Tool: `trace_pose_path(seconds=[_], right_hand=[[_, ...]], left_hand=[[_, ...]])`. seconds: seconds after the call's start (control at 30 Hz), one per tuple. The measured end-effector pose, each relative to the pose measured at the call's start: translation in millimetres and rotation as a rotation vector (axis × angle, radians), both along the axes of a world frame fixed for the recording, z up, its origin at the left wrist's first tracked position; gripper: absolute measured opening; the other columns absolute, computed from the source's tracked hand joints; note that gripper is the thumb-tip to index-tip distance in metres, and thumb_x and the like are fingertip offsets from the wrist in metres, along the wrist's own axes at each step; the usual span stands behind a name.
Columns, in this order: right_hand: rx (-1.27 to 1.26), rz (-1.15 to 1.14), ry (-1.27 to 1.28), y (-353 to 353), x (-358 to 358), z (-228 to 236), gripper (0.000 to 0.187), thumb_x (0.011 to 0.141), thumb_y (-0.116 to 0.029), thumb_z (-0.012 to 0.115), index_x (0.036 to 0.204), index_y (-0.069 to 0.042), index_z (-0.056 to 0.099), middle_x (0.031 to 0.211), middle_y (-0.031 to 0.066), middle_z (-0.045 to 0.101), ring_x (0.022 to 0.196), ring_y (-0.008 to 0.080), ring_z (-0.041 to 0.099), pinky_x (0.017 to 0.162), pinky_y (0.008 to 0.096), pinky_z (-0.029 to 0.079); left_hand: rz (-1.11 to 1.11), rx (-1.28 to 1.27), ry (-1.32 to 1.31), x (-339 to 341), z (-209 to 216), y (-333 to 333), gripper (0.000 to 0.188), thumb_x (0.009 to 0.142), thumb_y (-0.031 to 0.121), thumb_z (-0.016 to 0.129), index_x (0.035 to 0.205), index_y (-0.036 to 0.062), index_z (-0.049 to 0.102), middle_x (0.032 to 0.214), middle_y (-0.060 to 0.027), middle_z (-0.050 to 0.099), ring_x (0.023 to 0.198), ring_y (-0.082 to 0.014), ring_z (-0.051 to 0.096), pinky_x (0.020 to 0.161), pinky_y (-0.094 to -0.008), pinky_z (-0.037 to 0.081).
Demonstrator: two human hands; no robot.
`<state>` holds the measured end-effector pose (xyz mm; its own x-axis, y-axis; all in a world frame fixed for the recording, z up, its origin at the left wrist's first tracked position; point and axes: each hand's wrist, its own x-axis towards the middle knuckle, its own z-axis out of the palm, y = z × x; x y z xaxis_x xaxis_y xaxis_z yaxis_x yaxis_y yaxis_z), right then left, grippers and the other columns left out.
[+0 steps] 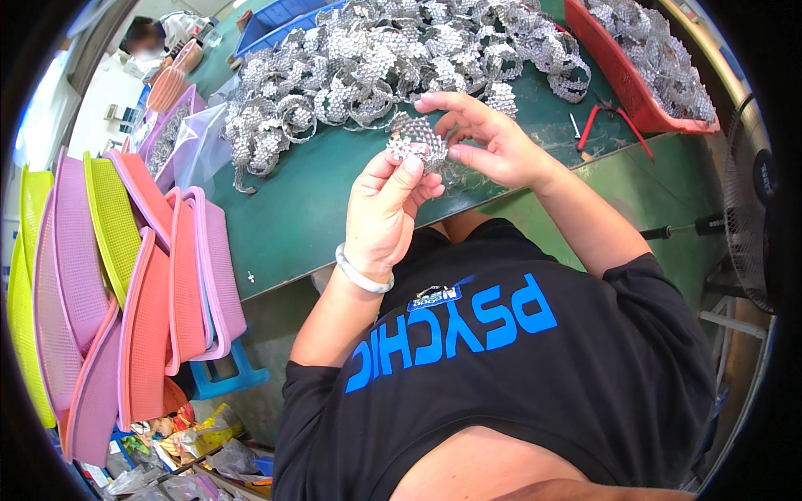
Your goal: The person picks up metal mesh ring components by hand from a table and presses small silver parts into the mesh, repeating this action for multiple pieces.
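My left hand [383,196] pinches a curled silver-grey metal band [426,142] with a scale-like honeycomb pattern, held up over the green table. A small cluster of pale, pinkish bits shows on the band by my thumb; I cannot make out what they are. Just to its right is my right hand [493,146], fingers curved and apart, thumb tip close to the band's edge. Whether that thumb touches it I cannot tell. Beyond both hands lies a large heap of similar curled bands [359,79].
A red bin [668,117] with more bands stands at the far right, near red-handled pliers [614,117]. Stacked plastic baskets [146,326] crowd the left. A blue bin [276,29] stands behind the heap. A fan [748,209] is at the right; a person [154,42] sits far left.
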<state>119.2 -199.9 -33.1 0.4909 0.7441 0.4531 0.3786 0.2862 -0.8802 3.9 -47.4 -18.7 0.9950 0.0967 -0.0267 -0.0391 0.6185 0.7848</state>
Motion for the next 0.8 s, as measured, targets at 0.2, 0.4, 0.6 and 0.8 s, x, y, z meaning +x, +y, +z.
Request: trace_pose_path(seconds=[0.2, 0.4, 0.6, 0.8], right_hand=[[0.049, 0.176, 0.215, 11, -5, -3, 0.076, 0.074, 0.001, 0.061, 0.138, -0.008, 0.02, 0.13, 0.0119, 0.039, 0.117, 0.0187, 0.042, 0.092, 0.0318, 0.038], [0.102, 0.253, 0.354, 16, -7, 1, 0.074, 0.075, 0.001, 0.06, 0.137, -0.009, 0.022, 0.124, 0.0111, 0.044, 0.113, 0.0172, 0.044, 0.091, 0.0309, 0.039], [0.092, 0.196, 0.361, 19, -9, 0, 0.072, 0.075, 0.001, 0.061, 0.136, -0.008, 0.023, 0.118, 0.0108, 0.047, 0.107, 0.0165, 0.047, 0.089, 0.0289, 0.041], [0.086, 0.174, 0.349, 22, -11, 3, 0.072, 0.075, 0.0, 0.063, 0.135, -0.006, 0.024, 0.115, 0.0112, 0.049, 0.106, 0.0163, 0.047, 0.087, 0.0279, 0.042]], left_hand=[[0.007, 0.01, -0.039, -2, -5, 0, 0.018, 0.088, 0.01, 0.05, 0.104, 0.0026, 0.056, 0.095, -0.0087, 0.061, 0.076, -0.0164, 0.06, 0.071, -0.0313, 0.051], [0.014, -0.029, -0.028, -4, -6, 3, 0.018, 0.089, 0.011, 0.05, 0.104, 0.0035, 0.055, 0.095, -0.0081, 0.061, 0.079, -0.0166, 0.06, 0.072, -0.0316, 0.051], [0.006, -0.073, -0.028, -6, -5, 6, 0.02, 0.089, 0.015, 0.05, 0.107, 0.0043, 0.052, 0.096, -0.0081, 0.061, 0.079, -0.0165, 0.06, 0.072, -0.0314, 0.05], [0.009, -0.078, -0.029, -7, -4, 8, 0.02, 0.089, 0.015, 0.05, 0.106, 0.0042, 0.052, 0.095, -0.0076, 0.061, 0.079, -0.0165, 0.06, 0.073, -0.0314, 0.05]])
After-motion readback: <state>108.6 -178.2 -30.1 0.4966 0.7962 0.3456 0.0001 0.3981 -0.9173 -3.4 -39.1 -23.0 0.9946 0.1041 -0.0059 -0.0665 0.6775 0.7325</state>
